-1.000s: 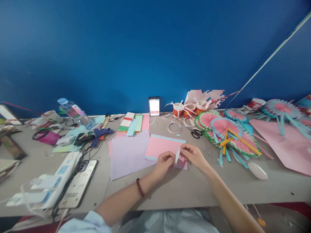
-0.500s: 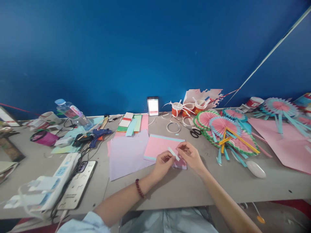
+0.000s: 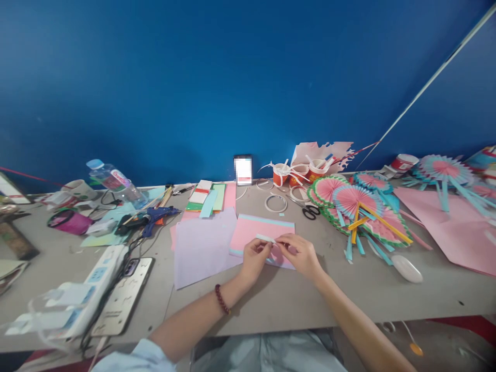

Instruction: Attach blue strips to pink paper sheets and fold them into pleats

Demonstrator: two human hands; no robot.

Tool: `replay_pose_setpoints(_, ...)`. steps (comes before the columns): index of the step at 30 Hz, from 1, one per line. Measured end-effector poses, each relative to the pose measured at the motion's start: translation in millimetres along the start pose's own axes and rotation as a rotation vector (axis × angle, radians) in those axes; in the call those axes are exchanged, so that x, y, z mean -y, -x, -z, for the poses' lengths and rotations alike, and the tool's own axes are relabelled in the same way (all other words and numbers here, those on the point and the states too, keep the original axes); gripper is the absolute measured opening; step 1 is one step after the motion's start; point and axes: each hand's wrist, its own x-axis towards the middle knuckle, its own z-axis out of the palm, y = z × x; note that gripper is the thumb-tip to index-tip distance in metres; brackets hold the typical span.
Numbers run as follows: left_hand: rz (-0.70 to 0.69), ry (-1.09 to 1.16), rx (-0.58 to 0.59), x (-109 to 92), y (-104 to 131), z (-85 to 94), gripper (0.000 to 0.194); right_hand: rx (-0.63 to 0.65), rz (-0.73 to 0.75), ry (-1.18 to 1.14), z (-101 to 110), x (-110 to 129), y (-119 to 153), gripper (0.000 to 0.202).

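Observation:
My left hand [image 3: 256, 258] pinches a short pale strip [image 3: 265, 238] between thumb and fingertips. At the strip's right end, the fingertips of my right hand [image 3: 300, 254] are closed on it too. Both hands meet over a pink sheet [image 3: 248, 232] with light-blue bands along its long edges. A lilac sheet [image 3: 205, 248] lies flat to the left, partly beneath the pink one. The fingers hide part of the strip and the near edge of the pink sheet.
Black-handled scissors [image 3: 311, 212] and a white ring [image 3: 276, 203] lie beyond my right hand. Pleated paper fans [image 3: 358, 201] pile up to the right, near a white mouse-shaped object [image 3: 406, 268]. At left are a blue glue gun [image 3: 157, 219], a power strip [image 3: 89, 292] and a phone [image 3: 124, 297].
My right hand has moved left and slightly down, closing on the strip's end beside my left fingertips. The strip has shifted left and turned flatter.

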Motion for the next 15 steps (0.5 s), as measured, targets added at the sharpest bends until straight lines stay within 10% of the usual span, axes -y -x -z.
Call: replay_pose_setpoints(15,-0.119,-0.163,-0.03,-1.7,3.3,-2.0,0.015,-0.011,0.106,0.101,-2.0,-3.3,3.1,0.017)
